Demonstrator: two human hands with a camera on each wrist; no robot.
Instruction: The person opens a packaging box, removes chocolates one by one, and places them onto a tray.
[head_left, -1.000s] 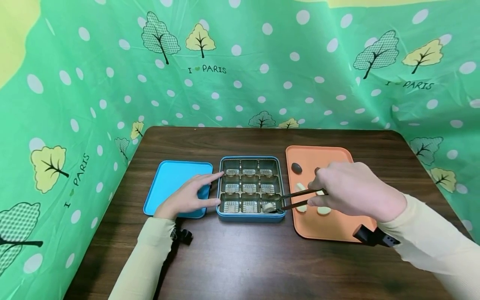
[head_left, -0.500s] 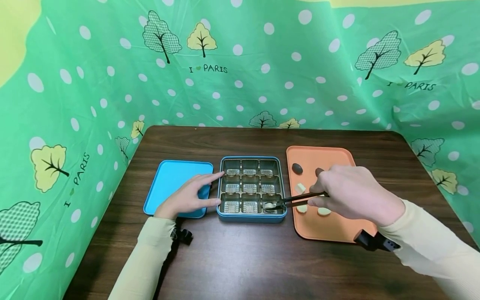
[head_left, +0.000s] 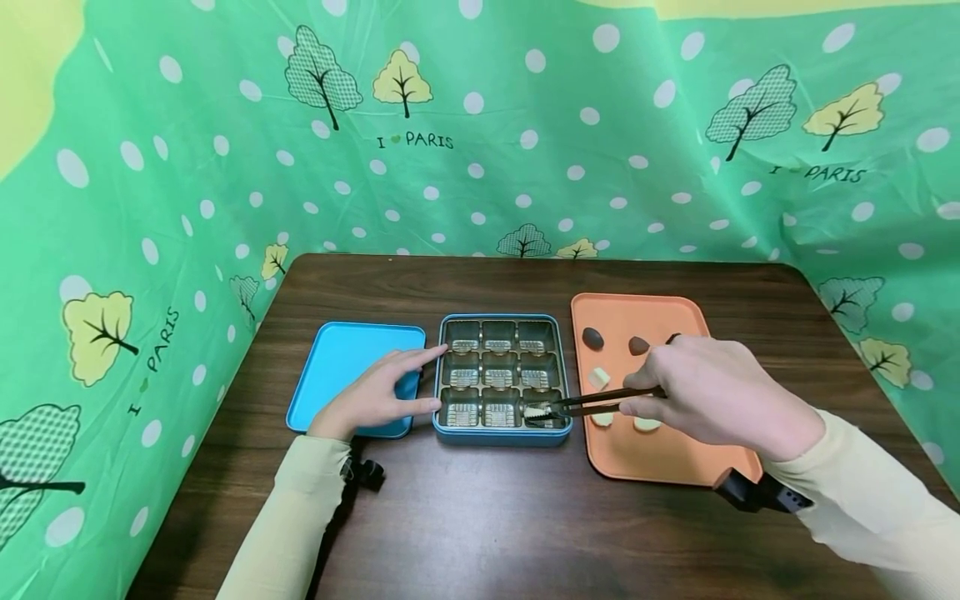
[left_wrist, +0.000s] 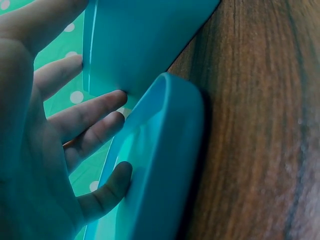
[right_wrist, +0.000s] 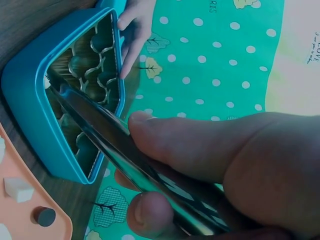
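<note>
In the head view my right hand [head_left: 720, 392] grips dark metal tongs [head_left: 607, 400] over the orange tray. Their tips reach into the front right compartment of a blue box [head_left: 502, 436], at a small whitish piece [head_left: 534, 412]. The right wrist view shows the thumb and fingers pressing the tongs [right_wrist: 115, 135] from both sides. With fingers spread, my left hand [head_left: 375, 392] touches the left rim of the box with fingertip and thumb. The box holds a dark gold insert [head_left: 499, 387] with several compartments.
A blue lid [head_left: 348, 350] lies hollow side up under my left hand. On the orange tray [head_left: 675, 467] sit two dark pieces [head_left: 592, 337] and several whitish ones [head_left: 598, 377]. The dark wooden table [head_left: 465, 517] meets a green patterned cloth [head_left: 480, 167] at the back.
The tongs' arms, spread around the whitish piece a second ago, are closer together now. My right hand has shifted slightly right, showing more of a dark piece. My left hand stays put.
</note>
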